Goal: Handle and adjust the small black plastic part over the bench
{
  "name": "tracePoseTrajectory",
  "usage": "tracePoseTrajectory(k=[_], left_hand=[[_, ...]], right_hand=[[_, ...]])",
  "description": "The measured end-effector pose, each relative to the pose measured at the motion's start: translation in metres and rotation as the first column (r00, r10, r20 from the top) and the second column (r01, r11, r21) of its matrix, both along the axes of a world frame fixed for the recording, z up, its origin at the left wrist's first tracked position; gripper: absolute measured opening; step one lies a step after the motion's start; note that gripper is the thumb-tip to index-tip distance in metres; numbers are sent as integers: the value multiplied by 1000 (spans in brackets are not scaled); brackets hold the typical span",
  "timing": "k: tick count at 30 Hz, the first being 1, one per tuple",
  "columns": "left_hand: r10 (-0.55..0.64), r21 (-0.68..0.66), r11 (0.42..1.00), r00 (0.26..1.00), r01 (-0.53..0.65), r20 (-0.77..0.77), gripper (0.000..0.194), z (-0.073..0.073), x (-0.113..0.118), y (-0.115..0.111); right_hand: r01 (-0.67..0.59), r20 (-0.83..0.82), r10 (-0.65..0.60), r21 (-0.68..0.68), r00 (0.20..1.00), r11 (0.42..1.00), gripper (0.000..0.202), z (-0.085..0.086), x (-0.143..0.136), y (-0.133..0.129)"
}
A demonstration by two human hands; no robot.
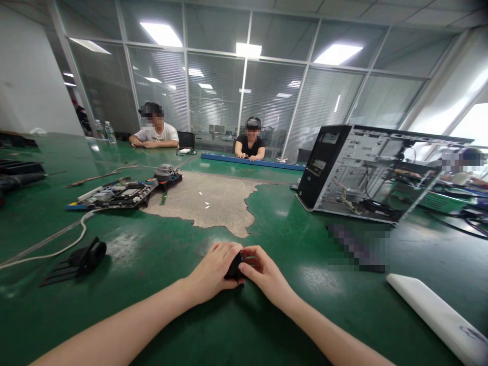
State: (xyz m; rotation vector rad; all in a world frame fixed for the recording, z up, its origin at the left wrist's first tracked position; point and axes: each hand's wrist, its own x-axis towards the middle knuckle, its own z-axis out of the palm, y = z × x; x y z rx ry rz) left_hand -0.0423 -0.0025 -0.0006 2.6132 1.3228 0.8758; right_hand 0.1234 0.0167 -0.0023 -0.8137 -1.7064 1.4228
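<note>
Just above the green tabletop (183, 330), a small black part (234, 268) sits between my two hands; its kind is mostly hidden by my fingers. My left hand (213, 269) wraps over its left side, thumb underneath. From the other side, the curled fingers and thumb of my right hand (261, 269) pinch its right edge. Off to the left lies a black plastic piece (82, 259) with a round end and long prongs. A circuit board (118, 193) rests farther back, beside a fan-like cooler (168, 174).
An open computer case (354, 173) stands at right, with a green basket (438, 195) behind it. Nearer are a blurred dark strip (356, 249) and a white bar (434, 315). A white cable (82, 231) crosses the left. Two people sit beyond a blue rail (251, 160).
</note>
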Motion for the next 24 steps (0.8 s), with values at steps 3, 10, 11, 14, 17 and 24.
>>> tracePoseTrajectory(k=[3,10,11,14,17,24], left_hand=[[-3,-1,1000,1000,3,-6,57,0,0,0],[-5,-1,1000,1000,5,-15,58,-1,-1,1],[1,-3,1000,1000,-1,-18,58,-1,-1,2],[-1,-5,1000,1000,0,-28,56,-1,-1,2],[5,-13,1000,1000,-6,-30,54,-1,-1,2],[-6,-17,1000,999,5,-39,56,-3,-1,4]], right_hand=[[-37,15,36,19,999,999,20,2,1,-3],[34,-13,-33,135,999,990,13,4,1,-8],[37,-20,-36,106,999,994,12,3,0,-6],[32,-6,-32,8,999,999,21,2,0,-1],[-25,21,26,-29,999,999,22,-2,2,1],[-41,-2,42,127,999,991,19,-2,5,-5]])
